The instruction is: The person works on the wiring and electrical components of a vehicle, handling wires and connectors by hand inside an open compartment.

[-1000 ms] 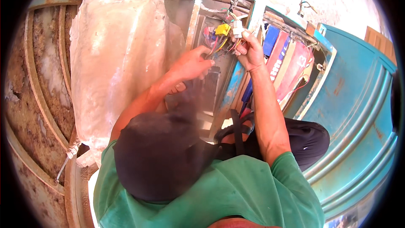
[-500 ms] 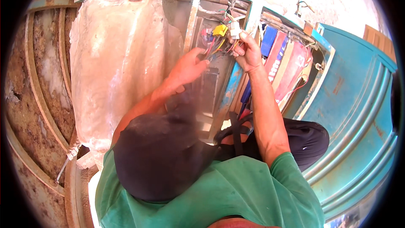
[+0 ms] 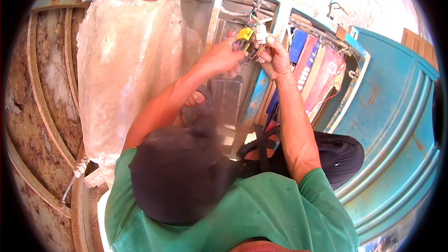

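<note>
Head view, working left to right: what comes first?

"A large, dusty, pale cover [image 3: 130, 74], and then the left hand [image 3: 224, 59], which reaches in beside a bundle of wires [image 3: 247, 48]."

Is that hand gripping anything?

"Thumb and forefinger are fairly close together at the wires, under the yellow connector [image 3: 244, 33]. The spot is small and crowded, so I cannot tell whether they pinch a wire or only touch it."

Where does the yellow connector lie from there?

"Beyond the left fingertips and a little to their right, tilted, its wires trailing back toward the person. The left hand is the nearer of the two to those wires."

And next along?

"The white connector [image 3: 261, 34], just to the right of the yellow one. Its long axis runs roughly away from the person, and wires come off its far end."

Who has that one?

"The right hand [image 3: 276, 60], which holds it from the near side, thumb on the right, fingers curled underneath. So the key relation is side by side: yellow by the left hand, white in the right."

Anything past that hand?

"A worn frame post [image 3: 281, 20], then a red and blue box [image 3: 322, 74], and finally a teal panel [image 3: 382, 93]."
</note>
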Demonstrator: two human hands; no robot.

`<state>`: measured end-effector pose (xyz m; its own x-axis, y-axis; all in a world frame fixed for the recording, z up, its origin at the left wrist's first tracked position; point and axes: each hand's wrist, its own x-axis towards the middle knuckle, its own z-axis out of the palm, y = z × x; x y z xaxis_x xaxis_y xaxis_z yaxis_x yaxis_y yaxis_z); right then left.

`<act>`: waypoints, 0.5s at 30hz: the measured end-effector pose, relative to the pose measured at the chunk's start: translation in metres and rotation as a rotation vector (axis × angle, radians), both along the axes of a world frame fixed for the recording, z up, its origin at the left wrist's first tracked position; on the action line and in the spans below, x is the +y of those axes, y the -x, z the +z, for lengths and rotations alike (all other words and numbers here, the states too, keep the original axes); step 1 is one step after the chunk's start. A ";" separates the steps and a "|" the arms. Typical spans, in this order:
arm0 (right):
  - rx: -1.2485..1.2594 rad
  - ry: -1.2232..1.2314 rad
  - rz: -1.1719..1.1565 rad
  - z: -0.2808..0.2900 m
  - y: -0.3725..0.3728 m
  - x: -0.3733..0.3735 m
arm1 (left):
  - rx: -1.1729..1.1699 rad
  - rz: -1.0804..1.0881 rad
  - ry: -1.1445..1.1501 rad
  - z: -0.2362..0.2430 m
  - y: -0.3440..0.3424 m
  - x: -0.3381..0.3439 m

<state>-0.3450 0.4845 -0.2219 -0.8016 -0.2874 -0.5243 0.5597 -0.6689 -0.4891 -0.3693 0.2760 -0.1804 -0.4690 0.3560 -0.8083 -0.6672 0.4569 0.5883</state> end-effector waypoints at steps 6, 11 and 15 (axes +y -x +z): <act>0.011 0.021 0.011 0.001 0.002 -0.002 | -0.012 0.055 0.001 -0.013 -0.010 -0.002; 0.021 0.022 0.012 0.000 0.002 0.002 | 0.002 0.117 -0.009 -0.002 -0.016 -0.007; 0.021 0.008 0.041 0.007 0.005 -0.005 | 0.264 0.185 -0.054 -0.020 -0.023 -0.010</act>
<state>-0.3499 0.4791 -0.2152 -0.8001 -0.3240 -0.5048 0.5761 -0.6495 -0.4963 -0.3460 0.2656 -0.2008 -0.7204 0.2841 -0.6327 -0.5572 0.3060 0.7719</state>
